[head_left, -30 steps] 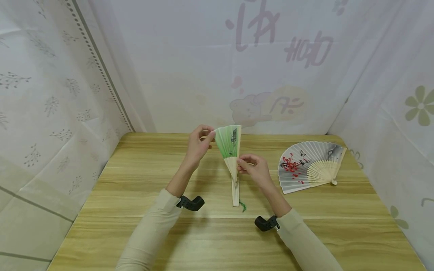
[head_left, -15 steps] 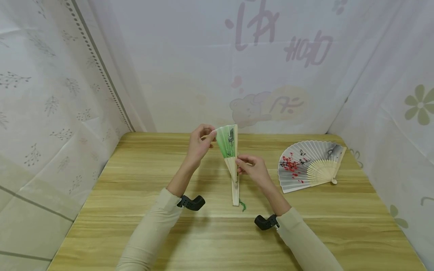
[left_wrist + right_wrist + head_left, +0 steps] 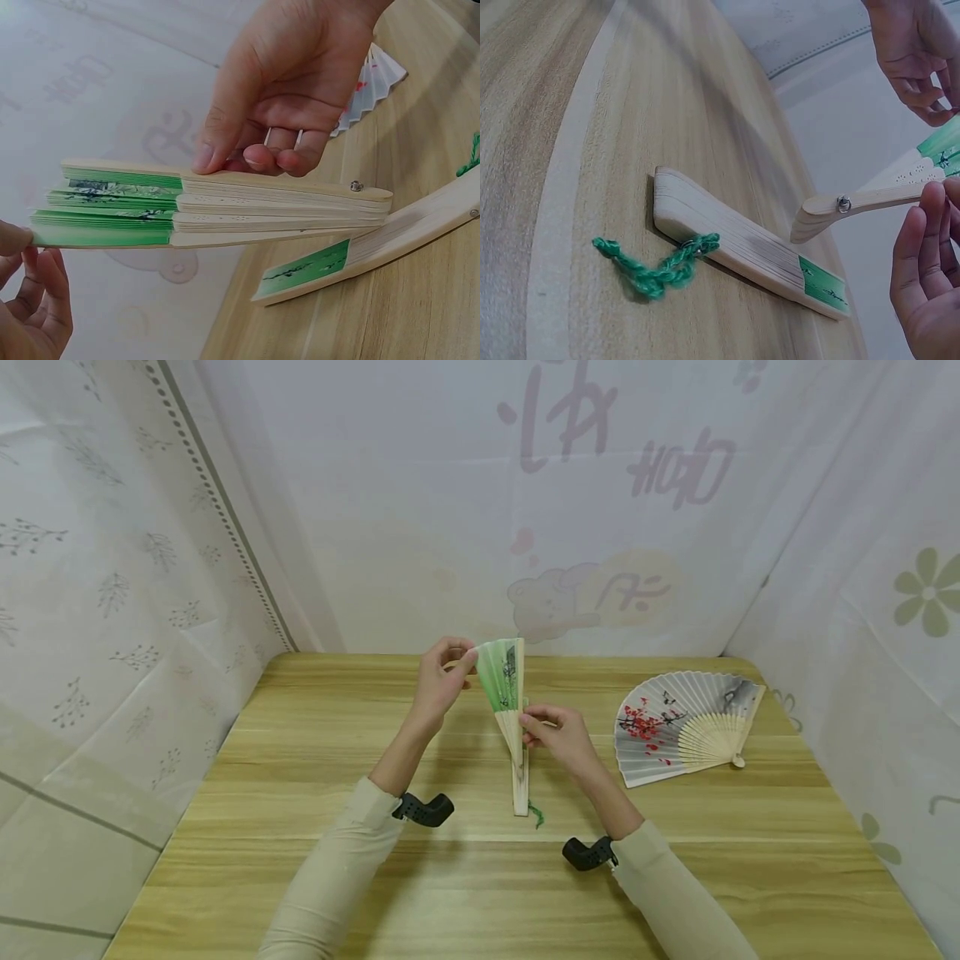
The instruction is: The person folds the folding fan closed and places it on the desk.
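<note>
A partly spread green folding fan (image 3: 501, 681) hangs above the table between the hands. My left hand (image 3: 442, 678) pinches its left outer corner between thumb and fingers. Lower down, the thumb and fingertips of my right hand (image 3: 558, 733) pinch the right guard stick. In the left wrist view its pleats (image 3: 112, 202) show bunched green cloth over pale ribs, with a metal rivet (image 3: 357, 186) at the narrow end. Below it, a second green folding fan (image 3: 735, 240) lies folded on the table, partly hidden in the head view. From its rivet end trails a green cord (image 3: 656, 276).
A spread grey folding fan (image 3: 648, 752) with red blossoms lies on the right of the wooden table (image 3: 300, 860). Printed cloth (image 3: 390, 527) hangs behind the table's back edge and on both sides. Each wrist carries a black camera (image 3: 426, 810).
The held fan's right guard has shifted slightly left with my right hand, and its spread has narrowed. My left hand stays almost in place. The other two fans have not moved.
</note>
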